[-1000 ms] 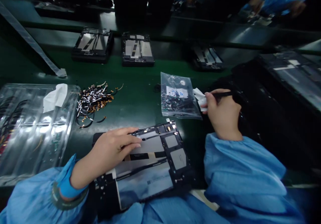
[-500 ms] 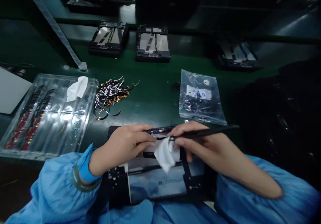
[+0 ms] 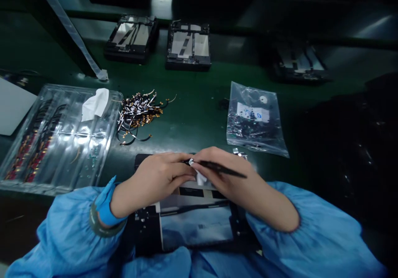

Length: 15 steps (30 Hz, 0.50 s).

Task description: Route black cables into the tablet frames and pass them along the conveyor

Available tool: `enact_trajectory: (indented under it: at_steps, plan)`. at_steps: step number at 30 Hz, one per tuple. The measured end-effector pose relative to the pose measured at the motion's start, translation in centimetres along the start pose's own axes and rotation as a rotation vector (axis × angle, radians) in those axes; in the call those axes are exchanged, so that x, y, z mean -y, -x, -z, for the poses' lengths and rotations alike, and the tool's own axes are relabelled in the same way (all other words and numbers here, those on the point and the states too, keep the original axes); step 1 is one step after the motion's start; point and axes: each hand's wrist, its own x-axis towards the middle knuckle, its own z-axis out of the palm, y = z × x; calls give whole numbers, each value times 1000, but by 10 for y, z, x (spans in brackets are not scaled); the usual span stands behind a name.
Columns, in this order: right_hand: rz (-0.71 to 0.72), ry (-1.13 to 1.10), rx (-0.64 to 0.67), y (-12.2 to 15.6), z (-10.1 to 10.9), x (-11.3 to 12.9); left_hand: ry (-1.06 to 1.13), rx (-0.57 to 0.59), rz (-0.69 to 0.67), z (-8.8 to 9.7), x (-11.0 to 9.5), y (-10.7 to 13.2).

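An opened tablet [image 3: 196,227], with its pale battery panel and dark frame showing, lies in front of me. My left hand [image 3: 157,176] is closed over its far edge, thumb and fingers bent together near the middle. My right hand [image 3: 225,174] is closed around black tweezers [image 3: 230,171], whose back end points to the right. A white cloth [image 3: 201,179] is bunched in the same hand, pressed near the tablet's far edge beside my left fingertips. The tweezer tips and the spot under the fingers are hidden.
A clear ribbed tray [image 3: 77,145] at left holds cable parts and a white wipe [image 3: 95,104]. Beside it lies a heap of small flex cables [image 3: 138,110]. A plastic bag [image 3: 256,120] is at right. Stacked tablets [image 3: 188,45] stand farther back.
My right hand has moved left, close against my left hand. The cloth, hanging loosely before, is now mostly covered by the fingers. The left hand stays on the tablet's edge.
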Motion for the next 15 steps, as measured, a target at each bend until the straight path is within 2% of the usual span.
enact_trajectory:
  at_steps: [3, 9, 12, 15]
  plan:
    - [47, 110, 22, -1, 0, 3, 9, 24, 18, 0, 0, -1]
    - [23, 64, -5, -4, 0, -3, -17, 35, 19, 0, 1, 0]
    - [-119, -126, -65, 0, 5, 4, -20, 30, 19, 1, 2, 1]
    - [-332, -299, -254, 20, 25, 11, -5, 24, 3, 1, 3, 2]
